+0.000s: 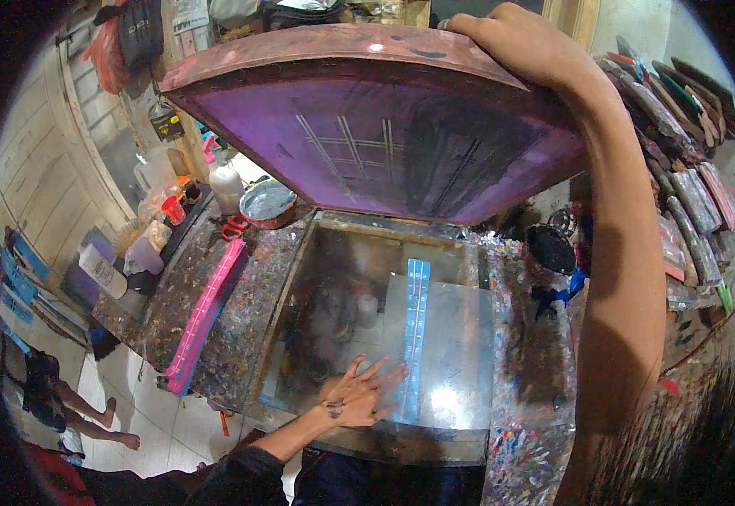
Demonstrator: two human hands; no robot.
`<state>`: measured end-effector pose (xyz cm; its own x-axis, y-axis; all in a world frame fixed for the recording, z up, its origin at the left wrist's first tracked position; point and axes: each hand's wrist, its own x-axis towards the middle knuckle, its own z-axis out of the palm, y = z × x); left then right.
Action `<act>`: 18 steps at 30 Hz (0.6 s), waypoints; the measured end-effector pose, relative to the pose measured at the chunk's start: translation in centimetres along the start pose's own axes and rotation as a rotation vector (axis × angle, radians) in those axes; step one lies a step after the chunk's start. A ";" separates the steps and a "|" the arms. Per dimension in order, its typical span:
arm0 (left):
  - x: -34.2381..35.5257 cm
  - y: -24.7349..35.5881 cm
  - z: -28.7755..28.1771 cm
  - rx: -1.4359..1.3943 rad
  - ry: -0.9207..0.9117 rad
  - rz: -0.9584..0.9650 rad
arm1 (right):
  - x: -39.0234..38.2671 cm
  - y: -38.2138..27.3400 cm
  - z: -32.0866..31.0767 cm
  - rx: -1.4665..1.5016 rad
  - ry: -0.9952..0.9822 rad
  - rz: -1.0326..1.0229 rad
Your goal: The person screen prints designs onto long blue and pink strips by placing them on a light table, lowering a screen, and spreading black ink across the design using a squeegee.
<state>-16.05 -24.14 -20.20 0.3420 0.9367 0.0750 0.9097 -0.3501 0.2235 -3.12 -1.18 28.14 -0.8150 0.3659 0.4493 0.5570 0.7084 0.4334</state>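
My right hand (502,34) grips the top edge of a wooden-framed printing screen (384,143) with a purple mesh, holding it tilted up over the glass plate (342,287) of the paint-spattered table. My left hand (359,392) lies flat with fingers spread on the glass, its fingertips touching a blue strip (416,337) that runs front to back. The strip lies on a grey sheet (456,346) on the glass.
A pink stack of strips (207,316) lies left of the glass. Bottles (226,185), a round tin (268,202) and red scissors (234,226) stand at the back left. Squeegees (688,185) line a rack on the right. A dark pot (550,249) sits nearby. A person's legs (89,417) show at lower left.
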 end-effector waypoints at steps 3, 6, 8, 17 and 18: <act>0.2 0.0 0.3 0.019 0.007 0.009 | 0.1 0.3 0.2 -0.022 -0.004 0.011; 0.5 -0.1 0.8 0.006 0.014 0.000 | 0.3 0.4 0.1 -0.034 -0.011 -0.004; 0.3 -0.1 0.9 0.010 0.004 -0.008 | 0.3 0.3 0.2 -0.022 -0.022 -0.008; -0.1 -0.1 0.7 0.021 0.008 0.007 | 0.4 0.3 0.9 0.010 -0.012 0.014; -0.2 0.0 0.8 0.034 -0.004 -0.002 | 0.1 0.1 0.5 0.042 -0.006 0.015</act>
<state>-15.93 -24.33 -20.96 0.3409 0.9374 0.0710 0.9178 -0.3482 0.1908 -3.24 -0.76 27.84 -0.8078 0.3801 0.4505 0.5619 0.7274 0.3939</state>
